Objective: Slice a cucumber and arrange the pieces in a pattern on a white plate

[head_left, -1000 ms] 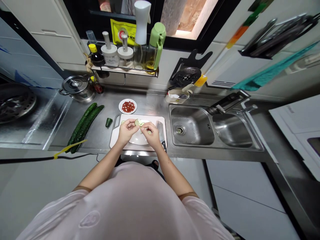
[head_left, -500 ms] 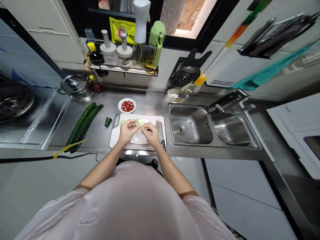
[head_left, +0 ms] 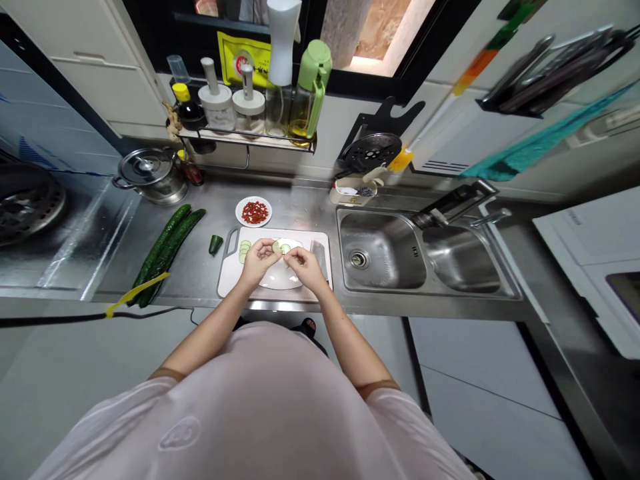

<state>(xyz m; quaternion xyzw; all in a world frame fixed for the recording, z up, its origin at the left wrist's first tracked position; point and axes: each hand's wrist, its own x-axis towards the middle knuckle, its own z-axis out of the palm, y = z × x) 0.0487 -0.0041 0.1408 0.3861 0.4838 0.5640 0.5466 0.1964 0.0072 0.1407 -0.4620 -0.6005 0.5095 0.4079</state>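
Nearest, we are looking down past a pale shirt (head_left: 290, 400) to our two bare forearms, which are stretching over the front edge of a steel counter (head_left: 305, 207). We are pinching a cucumber slice (head_left: 277, 247) between the thumb and fingers of our left hand (head_left: 257, 260), holding it over a white plate (head_left: 280, 277). Our right hand (head_left: 306, 268) is hovering just beside it, thumb and fingertips drawn close together; we are not managing to tell whether they are gripping anything. Between the hands another slice (head_left: 285, 249) is showing, though we cannot tell whether it is lying on the plate. The plate is resting on a pale board (head_left: 230, 281), where more slices (head_left: 245, 251) are lying in a row left of our left hand. A knife (head_left: 319, 252) is lying along the board's right side, partly hidden by our right hand and wrist. To the left, a cucumber end (head_left: 215, 245) is sitting just off the board, and two whole cucumbers (head_left: 176, 250) are lying side by side, a yellow tie (head_left: 135, 293) crossing their near ends. On the right we are seeing a double sink (head_left: 387, 247). Beyond the board, a dish (head_left: 239, 212) is holding chopped red bits (head_left: 255, 213); farther left a lidded pot (head_left: 167, 191) is standing near the wall. Farthest, bottles and jars are lining a shelf (head_left: 235, 138) below the window.
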